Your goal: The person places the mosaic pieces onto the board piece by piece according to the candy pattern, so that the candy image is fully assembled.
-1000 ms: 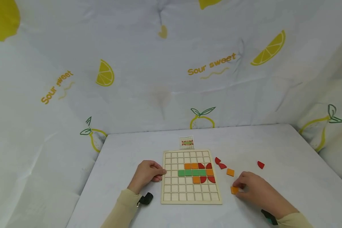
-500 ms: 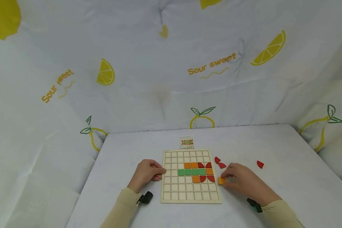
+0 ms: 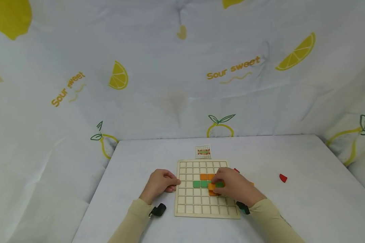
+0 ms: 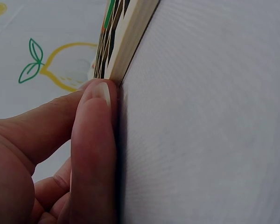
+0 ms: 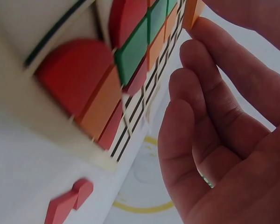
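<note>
A person's right hand [image 3: 235, 185] pinches an orange tile [image 3: 211, 186] between thumb and fingertip over the middle of the board [image 3: 206, 209], the other fingers loosely bent. The left hand [image 3: 160, 184] has its thumb and forefinger closed together on the board's left edge. Green tiles [image 3: 196, 184] form a row across the board, with orange squares [image 3: 203, 177] just beyond them. A picture card [image 3: 203, 152] lies just past the board's far edge; a red piece [image 3: 283, 178] lies well to the board's right.
</note>
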A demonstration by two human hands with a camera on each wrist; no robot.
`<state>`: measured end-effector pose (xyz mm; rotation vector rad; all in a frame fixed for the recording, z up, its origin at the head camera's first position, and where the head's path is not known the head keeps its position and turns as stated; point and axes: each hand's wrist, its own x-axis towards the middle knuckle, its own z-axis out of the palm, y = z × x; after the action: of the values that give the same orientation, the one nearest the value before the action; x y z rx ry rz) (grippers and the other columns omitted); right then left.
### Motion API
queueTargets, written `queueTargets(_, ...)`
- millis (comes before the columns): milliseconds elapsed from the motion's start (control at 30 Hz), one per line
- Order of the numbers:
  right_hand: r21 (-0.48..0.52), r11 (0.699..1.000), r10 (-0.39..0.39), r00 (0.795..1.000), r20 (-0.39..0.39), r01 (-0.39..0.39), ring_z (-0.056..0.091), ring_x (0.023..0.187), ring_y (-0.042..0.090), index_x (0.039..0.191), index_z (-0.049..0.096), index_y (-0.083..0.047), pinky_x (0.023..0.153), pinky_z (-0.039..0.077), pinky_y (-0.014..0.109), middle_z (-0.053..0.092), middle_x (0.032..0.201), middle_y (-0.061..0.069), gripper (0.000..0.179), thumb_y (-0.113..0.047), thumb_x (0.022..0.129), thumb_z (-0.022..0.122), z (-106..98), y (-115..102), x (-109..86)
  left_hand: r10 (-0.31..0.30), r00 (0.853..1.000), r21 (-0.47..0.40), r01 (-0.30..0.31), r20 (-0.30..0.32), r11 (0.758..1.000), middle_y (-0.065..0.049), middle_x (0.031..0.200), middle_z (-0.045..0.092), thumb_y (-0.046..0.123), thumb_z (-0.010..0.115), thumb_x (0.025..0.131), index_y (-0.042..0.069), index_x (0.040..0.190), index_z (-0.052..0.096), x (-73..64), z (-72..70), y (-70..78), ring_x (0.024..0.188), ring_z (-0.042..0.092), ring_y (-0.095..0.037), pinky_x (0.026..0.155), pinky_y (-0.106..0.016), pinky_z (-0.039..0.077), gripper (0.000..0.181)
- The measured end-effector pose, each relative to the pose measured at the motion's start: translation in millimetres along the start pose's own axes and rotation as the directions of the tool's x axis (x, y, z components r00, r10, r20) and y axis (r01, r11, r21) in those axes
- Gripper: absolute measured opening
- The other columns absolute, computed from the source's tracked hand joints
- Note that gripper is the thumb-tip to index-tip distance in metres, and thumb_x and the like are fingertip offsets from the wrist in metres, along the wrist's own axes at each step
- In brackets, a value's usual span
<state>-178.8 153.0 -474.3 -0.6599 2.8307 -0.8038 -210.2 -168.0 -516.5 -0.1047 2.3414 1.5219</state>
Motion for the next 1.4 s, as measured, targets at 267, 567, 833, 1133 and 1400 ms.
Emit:
queueTargets(267,0.017,1.0,-0.018,1.0,0.005,0.018,0.059,0.091,0.011,0.096,0.083,-0.023,0.08,0.055,0.024,0.063,0.092,-0.011,0.015,-0.026,0.086,0.094,9.6,-8.5,6.3,0.002,1.0,0.008,-0.002,-0.008,1.0,-0.005,0.075,0.077,0.025,0.094,0.084,0.007,0.095,0.076,0.7,0.7,-0.2,0.064,0.072,-0.011,0.063,-0.026,0.066,0.028)
queueTargets(567,-0.022,1.0,-0.012,1.0,0.011,0.013,0.057,0.09,0.008,0.097,0.082,-0.022,0.082,0.056,0.026,0.061,0.092,-0.012,0.014,-0.025,0.087,0.093,16.0,-12.6,8.5,0.003,1.0,0.01,-0.003,-0.005,1.0,-0.005,0.076,0.078,0.025,0.094,0.085,0.007,0.094,0.077,1.2,1.2,0.3,0.063,0.072,-0.01,0.063,-0.026,0.065,0.026)
queueTargets(833,-0.037,0.999,-0.027,0.999,0.021,0.028,0.055,0.088,0.006,0.098,0.083,-0.022,0.082,0.056,0.027,0.059,0.091,-0.014,0.014,-0.026,0.088,0.092,18.6,-15.3,9.2,-0.011,1.0,0.007,0.011,-0.002,1.0,-0.005,0.076,0.078,0.025,0.093,0.085,0.007,0.094,0.077,-0.4,0.0,1.2,0.063,0.072,-0.01,0.064,-0.026,0.066,0.025)
queueTargets(1133,-0.049,0.999,-0.022,0.999,0.023,0.023,0.055,0.09,0.007,0.098,0.083,-0.022,0.082,0.056,0.028,0.059,0.091,-0.015,0.014,-0.026,0.087,0.092,19.7,-17.8,8.0,-0.008,1.0,0.003,0.008,-0.003,1.0,-0.004,0.075,0.077,0.024,0.094,0.084,0.007,0.094,0.076,1.4,0.7,0.7,0.063,0.072,-0.01,0.063,-0.026,0.066,0.027)
queueTargets(1400,-0.052,0.998,-0.046,0.999,0.02,0.047,0.056,0.09,0.006,0.097,0.083,-0.022,0.082,0.057,0.028,0.06,0.092,-0.014,0.014,-0.025,0.087,0.093,23.8,-16.2,9.0,0.001,1.0,0.0,-0.001,0.002,1.0,-0.004,0.075,0.077,0.024,0.094,0.084,0.007,0.094,0.076,1.6,-0.1,-0.2,0.063,0.072,-0.01,0.063,-0.026,0.066,0.027)
